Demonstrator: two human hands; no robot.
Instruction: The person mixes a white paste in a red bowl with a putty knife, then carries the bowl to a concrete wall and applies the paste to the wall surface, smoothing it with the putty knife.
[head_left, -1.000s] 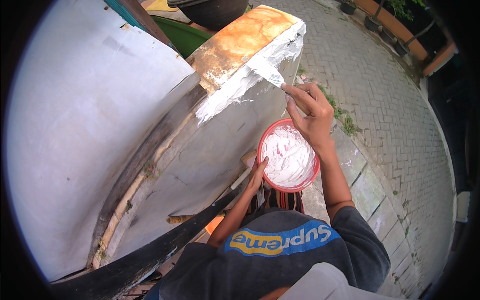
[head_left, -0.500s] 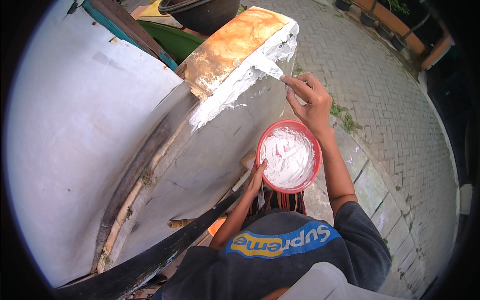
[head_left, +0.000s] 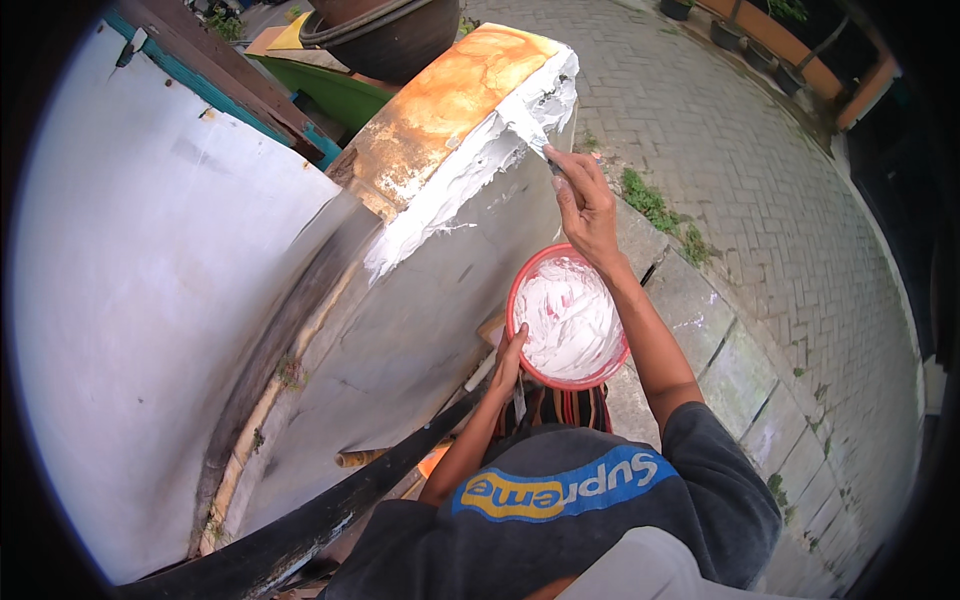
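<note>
A red plastic bowl [head_left: 572,384] of thick white paste [head_left: 570,315] is held against my front by my left hand [head_left: 511,352], its fingers closed on the near left rim. My right hand [head_left: 588,208] grips a putty knife [head_left: 524,127], the handle mostly hidden in the fingers. The knife's blade is coated white and lies on the upper edge of a low wall [head_left: 480,250]. Along that edge runs a rough, uneven band of white paste [head_left: 425,215], spilling a little down the side. The wall's top [head_left: 455,90] is stained orange and bare.
Large dark pots [head_left: 390,45] stand behind the wall, above a green container [head_left: 325,92]. At left is a white sheet-like surface [head_left: 170,300]. A dark pole [head_left: 330,505] slants across the lower left. Brick paving [head_left: 760,210] and concrete slabs [head_left: 735,370] lie to the right.
The view has shifted slightly, so the wall sits further left and lower. My right hand is closer to the wall edge, and the knife has moved a little toward the far corner.
</note>
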